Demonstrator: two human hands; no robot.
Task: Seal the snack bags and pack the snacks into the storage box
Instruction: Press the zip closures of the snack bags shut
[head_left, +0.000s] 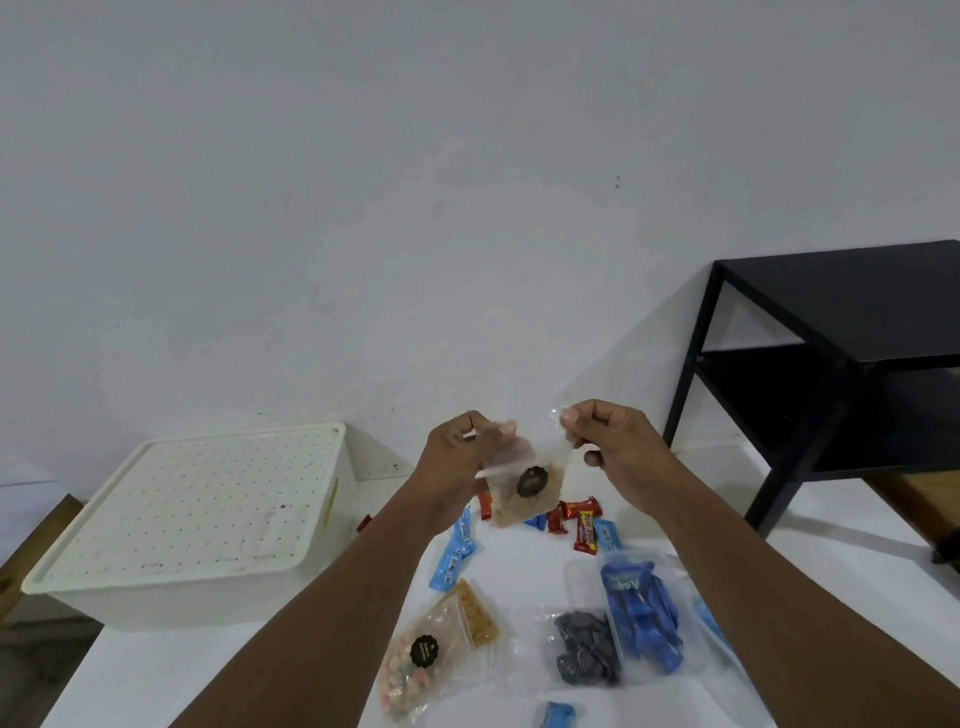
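Both hands hold a small clear snack bag (524, 491) with tan contents and a dark round sticker, raised above the table. My left hand (457, 457) pinches the bag's top left corner, and my right hand (613, 441) pinches its top right edge. The cream storage box (192, 525) stands at the left with its perforated lid on. On the white table (208, 675) lie a clear bag of pastel sweets (421, 660), a bag of grey discs (587, 649), a bag of blue-wrapped snacks (641, 613), and loose red bars (579, 517) and blue bars (454, 551).
A black two-tier side table (831, 358) stands at the right, against the white wall. Another blue wrapper (556, 714) lies at the bottom edge of view. The white table's left edge drops off beside the box.
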